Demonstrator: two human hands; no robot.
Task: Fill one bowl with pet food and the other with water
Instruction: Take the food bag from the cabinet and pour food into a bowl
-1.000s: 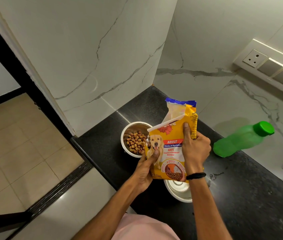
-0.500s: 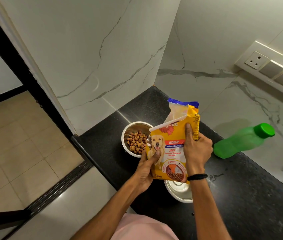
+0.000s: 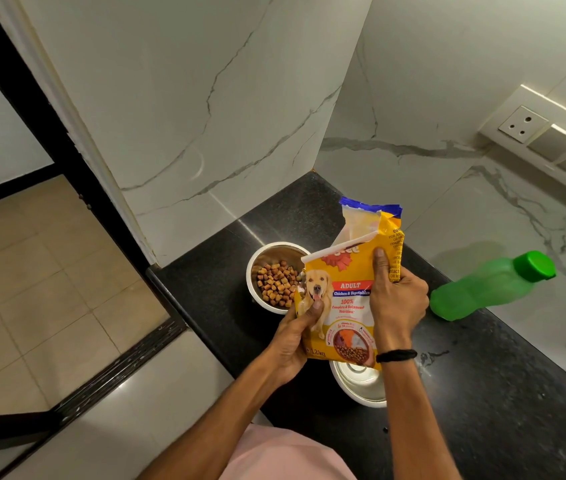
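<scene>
A yellow pet food bag (image 3: 350, 299) with a dog picture stands upright over the black counter (image 3: 499, 393), its top torn open. My left hand (image 3: 292, 341) grips its lower left edge and my right hand (image 3: 395, 299) clasps its right side. Behind the bag, a steel bowl (image 3: 267, 258) holds brown kibble (image 3: 276, 284). A second steel bowl (image 3: 357, 382) with nothing in it sits just below the bag, partly hidden by it and my right wrist. A green water bottle (image 3: 489, 285) with a green cap stands capped against the wall on the right.
White marble walls close the counter at the back and right. A switch panel (image 3: 551, 140) is mounted on the right wall. The counter's left edge drops to a tiled floor (image 3: 32, 289) beyond a black door frame.
The bag and both hands stay almost still; the bag sits a touch more upright. The kibble, bowls and bottle have not moved.
</scene>
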